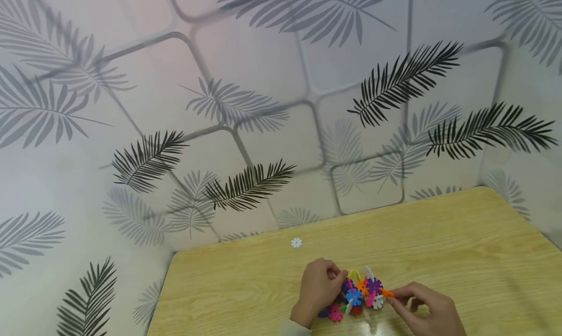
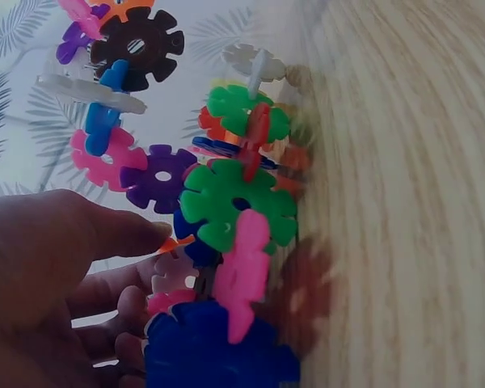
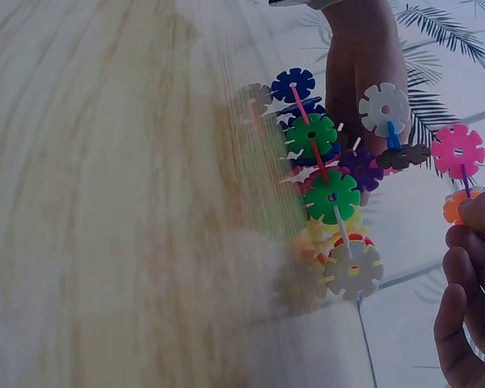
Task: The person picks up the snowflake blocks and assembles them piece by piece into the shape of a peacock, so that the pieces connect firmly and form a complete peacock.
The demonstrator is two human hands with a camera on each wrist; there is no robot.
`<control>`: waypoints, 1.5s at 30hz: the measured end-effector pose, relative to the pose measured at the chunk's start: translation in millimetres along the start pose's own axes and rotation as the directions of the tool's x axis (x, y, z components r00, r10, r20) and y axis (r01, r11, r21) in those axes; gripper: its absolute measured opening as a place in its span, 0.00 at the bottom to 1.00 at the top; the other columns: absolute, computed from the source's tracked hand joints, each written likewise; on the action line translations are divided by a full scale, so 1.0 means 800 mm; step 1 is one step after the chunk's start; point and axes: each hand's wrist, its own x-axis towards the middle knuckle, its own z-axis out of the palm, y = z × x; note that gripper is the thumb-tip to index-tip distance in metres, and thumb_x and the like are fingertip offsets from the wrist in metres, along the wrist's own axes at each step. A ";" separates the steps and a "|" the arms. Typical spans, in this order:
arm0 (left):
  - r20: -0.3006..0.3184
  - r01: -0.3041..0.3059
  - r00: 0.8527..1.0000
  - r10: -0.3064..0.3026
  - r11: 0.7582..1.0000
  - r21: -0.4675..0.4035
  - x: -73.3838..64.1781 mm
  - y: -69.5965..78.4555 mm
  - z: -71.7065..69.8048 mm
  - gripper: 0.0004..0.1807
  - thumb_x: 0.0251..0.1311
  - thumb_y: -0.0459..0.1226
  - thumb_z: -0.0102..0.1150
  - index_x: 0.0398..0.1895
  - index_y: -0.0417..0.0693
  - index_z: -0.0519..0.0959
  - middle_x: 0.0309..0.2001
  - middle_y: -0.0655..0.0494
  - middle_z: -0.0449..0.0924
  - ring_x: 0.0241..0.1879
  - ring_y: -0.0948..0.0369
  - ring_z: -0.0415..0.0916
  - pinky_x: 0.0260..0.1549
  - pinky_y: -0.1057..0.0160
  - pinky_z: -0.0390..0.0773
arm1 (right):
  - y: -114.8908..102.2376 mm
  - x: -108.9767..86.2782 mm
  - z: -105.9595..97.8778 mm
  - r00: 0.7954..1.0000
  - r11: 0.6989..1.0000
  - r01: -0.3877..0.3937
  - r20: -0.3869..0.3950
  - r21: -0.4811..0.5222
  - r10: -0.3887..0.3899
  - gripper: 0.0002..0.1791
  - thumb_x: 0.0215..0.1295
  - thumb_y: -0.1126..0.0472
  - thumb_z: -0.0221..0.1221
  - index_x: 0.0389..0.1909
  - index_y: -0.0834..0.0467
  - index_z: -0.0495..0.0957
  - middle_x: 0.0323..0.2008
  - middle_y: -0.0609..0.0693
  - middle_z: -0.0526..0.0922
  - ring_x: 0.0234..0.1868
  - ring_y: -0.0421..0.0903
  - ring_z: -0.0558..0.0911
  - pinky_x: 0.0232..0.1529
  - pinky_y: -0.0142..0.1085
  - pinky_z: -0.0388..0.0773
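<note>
A cluster of interlocking snowflake discs [image 1: 353,297] in many colours lies on the wooden table. My left hand [image 1: 317,288] is at the cluster's left side. In the left wrist view, its thumb and forefinger pinch an orange disc [image 2: 176,243], mostly hidden by the hand. Green discs [image 2: 238,206] and a pink one [image 2: 242,279] join up beside it. My right hand [image 1: 428,309] pinches another orange disc [image 1: 386,293] at the right end. A purple piece links that orange disc to a pink disc [image 3: 458,151] in the right wrist view.
A single white snowflake disc [image 1: 296,242] lies on the table [image 1: 228,287] near its back edge, apart from the cluster. Behind the table stands a wall [image 1: 281,141] with a leaf pattern.
</note>
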 end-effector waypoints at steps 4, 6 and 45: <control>0.003 0.001 1.000 -0.002 0.999 0.040 0.007 -0.018 0.015 0.14 0.68 0.53 0.72 0.26 0.62 0.86 0.23 0.74 0.70 0.24 0.74 0.64 0.27 0.73 0.66 | -0.001 0.000 -0.001 0.999 0.999 -0.039 -0.009 -0.007 0.039 0.25 0.43 0.81 0.80 0.32 0.47 0.88 0.26 0.35 0.88 0.27 0.28 0.82 0.25 0.22 0.77; -0.004 -0.003 1.000 0.003 1.000 0.031 0.007 -0.019 0.015 0.14 0.68 0.53 0.72 0.25 0.62 0.86 0.23 0.73 0.71 0.24 0.74 0.65 0.27 0.73 0.67 | -0.003 0.000 -0.002 0.998 0.998 -0.056 -0.011 0.000 0.056 0.24 0.44 0.80 0.80 0.32 0.47 0.88 0.26 0.35 0.88 0.26 0.28 0.82 0.24 0.22 0.77; -0.095 0.000 0.995 -0.018 0.982 -0.186 -0.054 0.054 -0.062 0.05 0.79 0.41 0.63 0.46 0.56 0.88 0.39 0.65 0.86 0.40 0.73 0.74 0.42 0.71 0.78 | 0.021 0.000 -0.017 0.865 0.903 -0.429 0.293 0.014 0.407 0.11 0.63 0.68 0.75 0.41 0.53 0.85 0.35 0.40 0.91 0.33 0.31 0.86 0.33 0.31 0.85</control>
